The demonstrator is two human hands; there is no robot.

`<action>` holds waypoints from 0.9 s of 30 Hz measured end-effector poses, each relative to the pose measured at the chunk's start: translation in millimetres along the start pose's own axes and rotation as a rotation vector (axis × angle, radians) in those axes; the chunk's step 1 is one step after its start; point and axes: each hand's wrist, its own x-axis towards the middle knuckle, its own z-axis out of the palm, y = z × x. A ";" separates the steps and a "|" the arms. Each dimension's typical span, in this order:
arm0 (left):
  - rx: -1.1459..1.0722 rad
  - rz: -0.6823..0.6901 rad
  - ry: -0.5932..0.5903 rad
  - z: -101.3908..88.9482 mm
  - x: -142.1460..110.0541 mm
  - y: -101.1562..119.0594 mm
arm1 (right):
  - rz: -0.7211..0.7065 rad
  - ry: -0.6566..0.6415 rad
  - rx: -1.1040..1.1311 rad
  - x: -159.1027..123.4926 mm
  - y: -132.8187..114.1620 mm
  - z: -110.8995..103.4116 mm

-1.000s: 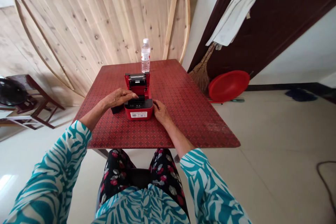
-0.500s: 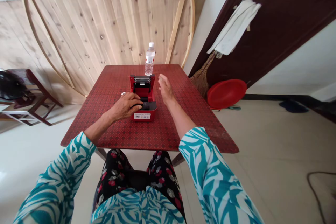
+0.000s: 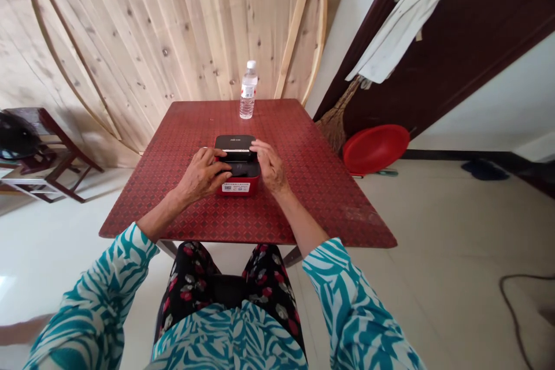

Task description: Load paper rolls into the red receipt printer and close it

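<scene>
A small red and black label printer (image 3: 238, 187) stands on the table, a white sticker on its front. Its black lid (image 3: 235, 143) is swung most of the way down, and a dark gap shows between lid and body. My left hand (image 3: 202, 171) holds the printer's left side, thumb on the black front top and fingertips by the lid's left edge. At the right edge, my right hand (image 3: 269, 166) has its fingers on the lid, with the palm beside the body. The inside of the printer is mostly hidden.
A clear water bottle (image 3: 248, 92) stands behind the printer on the red patterned table (image 3: 173, 133). A round wooden panel (image 3: 143, 23) leans at the back. To the right are a straw broom (image 3: 340, 118) and a red basin (image 3: 376, 148); a wooden chair (image 3: 65, 144) is at left.
The printer's lid, upright before, has come down toward the body. My right hand has moved left from beside the printer onto the lid. My left hand stays at the printer's left side.
</scene>
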 end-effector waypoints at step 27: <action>-0.169 -0.252 0.208 10.0 -31.1 -18.1 | 0.222 0.219 0.065 -34.4 26.8 1.0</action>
